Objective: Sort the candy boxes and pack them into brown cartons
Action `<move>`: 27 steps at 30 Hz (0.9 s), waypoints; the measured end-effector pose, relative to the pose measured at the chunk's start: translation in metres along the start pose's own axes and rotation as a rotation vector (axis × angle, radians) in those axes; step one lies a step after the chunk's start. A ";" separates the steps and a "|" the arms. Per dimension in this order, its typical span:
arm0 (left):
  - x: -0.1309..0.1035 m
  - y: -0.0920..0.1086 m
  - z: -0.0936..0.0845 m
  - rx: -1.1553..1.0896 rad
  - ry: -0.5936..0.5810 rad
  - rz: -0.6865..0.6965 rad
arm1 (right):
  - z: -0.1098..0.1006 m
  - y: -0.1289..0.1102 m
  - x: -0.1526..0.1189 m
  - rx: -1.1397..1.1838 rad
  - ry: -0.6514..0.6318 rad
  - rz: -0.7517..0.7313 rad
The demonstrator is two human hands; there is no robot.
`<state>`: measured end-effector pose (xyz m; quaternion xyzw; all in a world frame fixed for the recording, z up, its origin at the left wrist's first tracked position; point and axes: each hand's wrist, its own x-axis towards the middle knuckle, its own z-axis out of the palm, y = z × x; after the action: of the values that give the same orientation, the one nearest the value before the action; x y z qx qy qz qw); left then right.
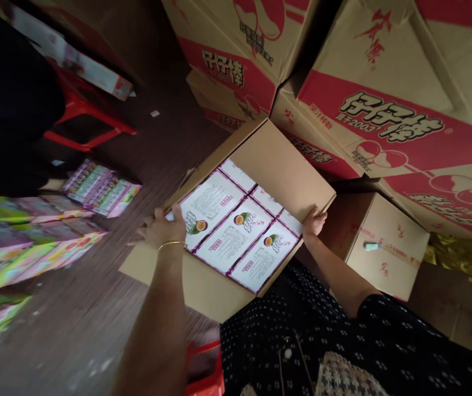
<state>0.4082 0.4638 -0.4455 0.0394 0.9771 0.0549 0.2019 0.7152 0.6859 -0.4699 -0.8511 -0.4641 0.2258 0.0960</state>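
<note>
An opened cardboard carton sits tilted in front of my body, its near flap folded outward. White printed boxes with purple edges and a passion-fruit picture fill it in rows; a long brown flap covers part of them on the far side. My left hand, with a thin bracelet at the wrist, lies at the carton's left edge, its fingers spread and slightly blurred. At the right corner, my right hand is closed around the carton's edge, by the flap.
Large red-and-brown cartons are stacked ahead and right. A taped carton with a small pale-green object stands at my right. Colourful packs fill the left, near a red stool and a person in dark clothing.
</note>
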 end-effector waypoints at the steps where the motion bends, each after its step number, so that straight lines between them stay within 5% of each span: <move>1: -0.005 0.006 0.002 -0.031 0.051 -0.052 | 0.001 0.002 0.001 0.004 -0.005 -0.018; 6: -0.013 0.014 0.009 -0.187 0.108 -0.166 | -0.004 0.018 0.019 -0.081 0.008 -0.215; 10: -0.015 0.005 0.014 -0.223 0.127 -0.130 | -0.024 0.008 0.031 -0.326 -0.030 -0.683; 13: -0.011 0.003 0.017 -0.204 0.067 -0.164 | -0.029 -0.024 0.020 -0.532 -0.227 -1.103; 16: -0.006 0.005 0.017 -0.156 0.048 -0.217 | -0.016 -0.065 -0.005 -0.698 -0.480 -1.352; 22: -0.004 0.004 0.017 -0.171 0.075 -0.215 | 0.002 -0.103 -0.042 -0.872 -0.658 -1.478; 27: 0.000 -0.002 0.022 -0.173 0.095 -0.202 | -0.049 -0.130 -0.038 -0.745 -0.612 -1.604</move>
<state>0.4170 0.4635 -0.4662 -0.0796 0.9761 0.1201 0.1627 0.6237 0.7278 -0.3670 -0.1562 -0.9602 0.1431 -0.1822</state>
